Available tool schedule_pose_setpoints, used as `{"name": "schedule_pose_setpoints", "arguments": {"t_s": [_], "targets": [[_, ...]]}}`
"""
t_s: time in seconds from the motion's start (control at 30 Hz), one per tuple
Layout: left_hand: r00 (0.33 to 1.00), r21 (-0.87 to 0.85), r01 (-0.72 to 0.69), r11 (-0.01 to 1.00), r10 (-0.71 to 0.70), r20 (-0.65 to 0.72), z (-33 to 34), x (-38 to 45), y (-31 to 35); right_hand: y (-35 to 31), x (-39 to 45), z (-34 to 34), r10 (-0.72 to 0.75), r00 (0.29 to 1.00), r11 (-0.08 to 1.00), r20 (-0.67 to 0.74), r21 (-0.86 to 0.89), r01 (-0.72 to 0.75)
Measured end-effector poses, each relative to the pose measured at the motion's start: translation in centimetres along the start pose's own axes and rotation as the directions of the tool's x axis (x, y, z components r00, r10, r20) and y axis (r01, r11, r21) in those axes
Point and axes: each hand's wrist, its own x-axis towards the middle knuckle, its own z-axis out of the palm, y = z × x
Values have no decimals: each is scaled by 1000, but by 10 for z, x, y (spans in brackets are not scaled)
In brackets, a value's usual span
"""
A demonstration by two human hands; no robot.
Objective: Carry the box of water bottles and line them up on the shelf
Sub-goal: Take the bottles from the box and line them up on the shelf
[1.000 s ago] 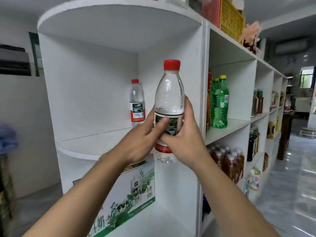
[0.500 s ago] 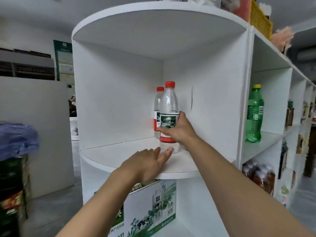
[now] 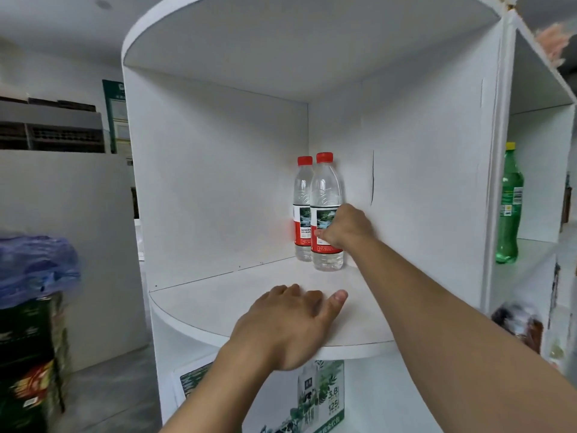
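Two clear water bottles with red caps stand upright in the back corner of the white rounded shelf (image 3: 218,307). The nearer bottle (image 3: 325,195) touches the shelf board, and my right hand (image 3: 346,228) is wrapped around its labelled lower half. The farther bottle (image 3: 302,195) stands just behind and left of it, close against it. My left hand (image 3: 290,326) lies flat, palm down, on the shelf's front edge, holding nothing. The box of bottles is out of view.
A green soda bottle (image 3: 509,207) stands in the neighbouring shelf bay on the right. Below the rounded shelf sits a printed milk carton box (image 3: 318,398). Stacked dark crates under a blue plastic bag (image 3: 34,267) stand on the left.
My right hand carried the bottle into the shelf corner and set it down beside the first one. My left hand let go of it and came to rest on the shelf edge.
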Motion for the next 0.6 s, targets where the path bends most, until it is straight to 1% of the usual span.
{"name": "schedule_pose_setpoints", "arguments": {"t_s": [0.07, 0.2, 0.27, 0.37, 0.43, 0.47, 0.53, 0.6], "targets": [[1000, -4, 3, 1000, -3, 5, -1, 0, 0, -4, 4, 2, 3, 1000, 1000, 4, -13, -3], [1000, -11, 15, 1000, -15, 10, -3, 0, 1, -8, 3, 8, 22, 998, 999, -65, -24, -23], [1000, -14, 20, 1000, -20, 14, -3, -1, 1, -8, 1, 9, 17, 997, 999, -76, -33, -20], [1000, -4, 18, 1000, -18, 12, -3, -1, 1, -5, -1, 12, 37, 995, 999, -96, 32, -34], [1000, -7, 20, 1000, -20, 9, -4, -1, 1, -2, -6, 12, 52, 992, 998, -119, 31, -48], [1000, -7, 19, 1000, -19, 6, -5, -1, 1, 1, -10, 12, 59, 993, 998, -106, 8, -59], [1000, -13, 17, 1000, -17, -9, -6, 0, 1, 9, -22, 8, 60, 997, 996, -39, -56, -63], [999, -35, 32, 999, -33, -38, -8, 0, 2, 15, -37, 2, 30, 999, 996, 40, -87, -27]]}}
